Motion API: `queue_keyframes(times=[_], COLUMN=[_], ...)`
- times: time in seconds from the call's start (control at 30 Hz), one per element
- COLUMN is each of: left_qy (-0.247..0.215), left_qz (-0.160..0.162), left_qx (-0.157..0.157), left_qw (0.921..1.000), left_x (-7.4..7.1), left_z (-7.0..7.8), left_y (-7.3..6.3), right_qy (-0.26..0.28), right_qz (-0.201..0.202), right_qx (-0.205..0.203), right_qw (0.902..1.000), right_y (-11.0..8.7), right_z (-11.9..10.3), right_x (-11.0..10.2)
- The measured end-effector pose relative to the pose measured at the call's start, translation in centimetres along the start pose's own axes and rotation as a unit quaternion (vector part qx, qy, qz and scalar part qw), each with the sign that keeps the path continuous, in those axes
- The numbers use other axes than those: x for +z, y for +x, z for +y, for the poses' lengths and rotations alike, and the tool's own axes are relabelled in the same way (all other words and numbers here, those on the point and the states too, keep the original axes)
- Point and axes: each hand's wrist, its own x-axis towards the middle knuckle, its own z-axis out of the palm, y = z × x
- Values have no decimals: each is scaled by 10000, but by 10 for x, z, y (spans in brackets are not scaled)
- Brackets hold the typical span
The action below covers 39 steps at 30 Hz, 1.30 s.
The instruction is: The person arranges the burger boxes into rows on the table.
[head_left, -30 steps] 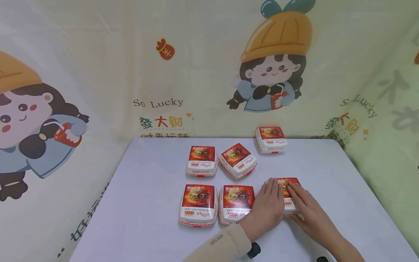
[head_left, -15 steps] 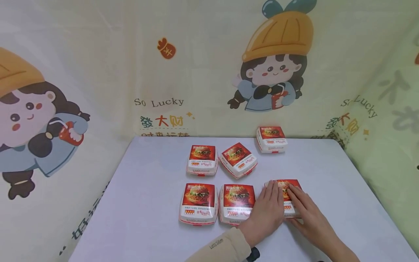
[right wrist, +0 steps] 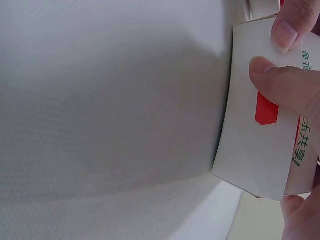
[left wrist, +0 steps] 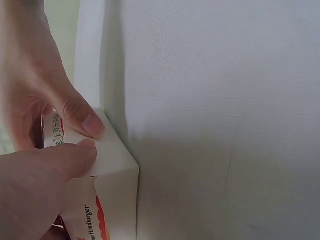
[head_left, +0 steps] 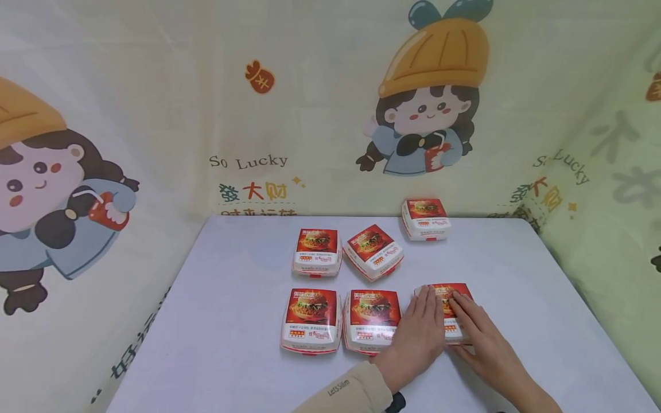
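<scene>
A white and red burger box (head_left: 452, 329) sits at the right of the table, printed with a hamburger picture. My left hand (head_left: 413, 339) grips its left side, fingers lying over the lid. From the right, my right hand (head_left: 488, 350) holds the same box, fingertips on its top. In the left wrist view, both thumbs press on the white front wall of the box (left wrist: 117, 175), tips close together. The right wrist view shows my right thumb (right wrist: 282, 85) beside the red tab on that wall. Parts of the lid are hidden under the hands.
Two matching boxes stand side by side left of my hands, the nearer one (head_left: 373, 312) partly covered by the left hand. Behind them are a straight box (head_left: 317, 252) and a turned one (head_left: 374, 251). Another box (head_left: 426, 219) stands at the table's back edge, before a printed curtain.
The held box and both hands have shifted slightly toward the person. The other boxes stay where they were; the head view moves a little.
</scene>
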Motion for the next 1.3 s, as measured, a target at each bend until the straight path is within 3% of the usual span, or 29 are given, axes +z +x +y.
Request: queue_keyframes(times=[0.4, 0.73, 1.1, 1.3], left_qy=[-475, -449, -877, -1178], left_qz=[-236, 167, 333, 369], left_qx=[-115, -48, 51, -153], left_qw=[9985, 9988, 9956, 9922], left_x=[-1, -3, -4, -11], left_z=[1, -4, -11, -20], left_y=[3, -2, -6, -14], right_qy=[-43, 67, 176, 331], right_qz=[44, -141, 56, -89], right_qx=[-86, 191, 46, 317], right_qw=[9999, 9997, 9998, 9989], right_y=[1, 2, 1, 0], right_z=[-1, -2, -1, -5], right_x=[-1, -2, 0, -9])
